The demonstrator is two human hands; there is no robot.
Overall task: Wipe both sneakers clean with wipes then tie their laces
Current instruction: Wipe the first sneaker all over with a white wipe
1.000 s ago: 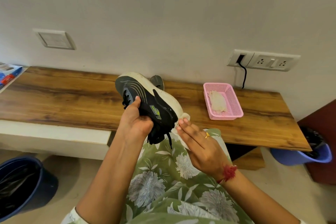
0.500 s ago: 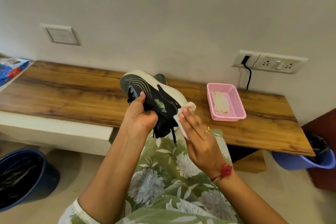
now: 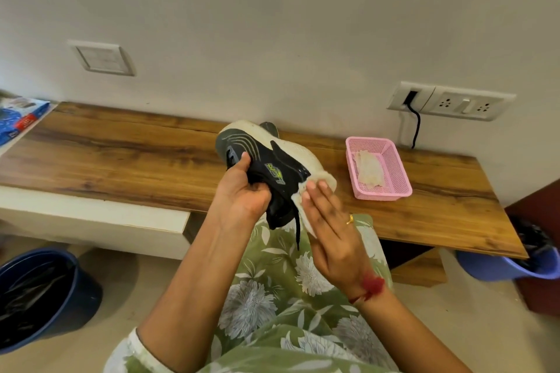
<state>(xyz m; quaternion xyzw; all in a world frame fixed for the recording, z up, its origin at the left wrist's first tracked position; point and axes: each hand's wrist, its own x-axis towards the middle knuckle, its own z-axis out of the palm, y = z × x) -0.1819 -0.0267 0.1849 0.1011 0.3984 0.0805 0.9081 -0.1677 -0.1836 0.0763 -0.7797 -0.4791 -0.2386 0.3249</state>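
Left hand [image 3: 242,191] is clenched around the black sneaker [image 3: 272,166], holding it in the air just left of the pink basket [image 3: 378,191], tilted, white sole facing the basket, one lace [image 3: 297,230] dangling. Right hand [image 3: 330,230] has fingers straight, not curled, pressing a white wipe [image 3: 329,181] flat against the sneaker's basket-side edge. The basket sits on the wooden surface [image 3: 121,160] with spare wipes [image 3: 368,169] inside; a second shoe's tip [image 3: 269,128] pokes out left of the basket, mostly hidden behind the held sneaker.
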